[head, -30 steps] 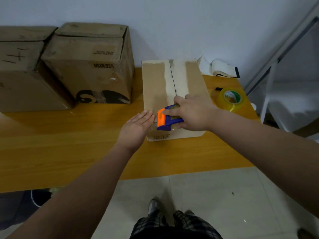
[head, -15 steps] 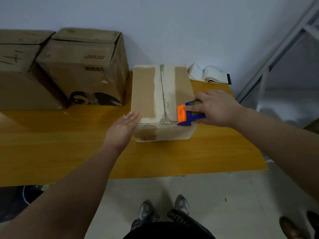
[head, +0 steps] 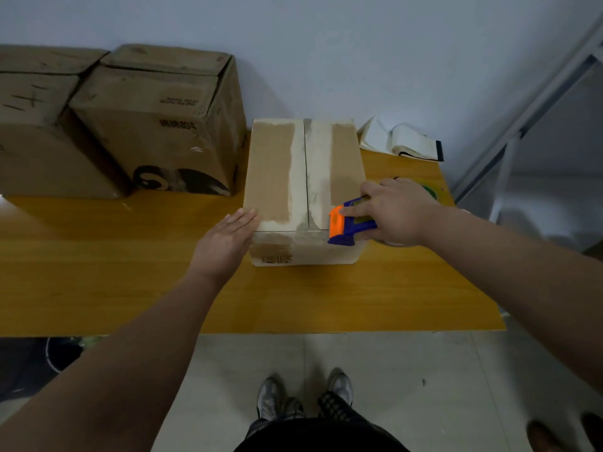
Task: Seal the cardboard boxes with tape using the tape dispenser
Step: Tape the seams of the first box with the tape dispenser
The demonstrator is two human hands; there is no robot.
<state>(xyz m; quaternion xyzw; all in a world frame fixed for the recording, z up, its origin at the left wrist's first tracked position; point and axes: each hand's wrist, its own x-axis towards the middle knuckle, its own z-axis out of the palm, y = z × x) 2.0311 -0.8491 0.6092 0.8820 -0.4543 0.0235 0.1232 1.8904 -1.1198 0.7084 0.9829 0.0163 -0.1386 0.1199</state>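
A person's shoes (head: 303,394) stand on the tiled floor at the bottom edge, the legs cut off. Over a wooden table (head: 98,272), the left hand (head: 225,243) lies flat, fingers straight and together, against the near left corner of a small cardboard box (head: 277,177). The right hand (head: 396,213) curls its fingers round a blue-and-orange tape dispenser (head: 342,225) at the near right edge of the box top, covering most of its body. Behind that hand a yellow-green tape roll (head: 432,190) barely shows. Two larger cartons (head: 163,125) stand by the wall at left, one cut off by the frame. A folded white item (head: 401,141), hard to identify, lies far right.
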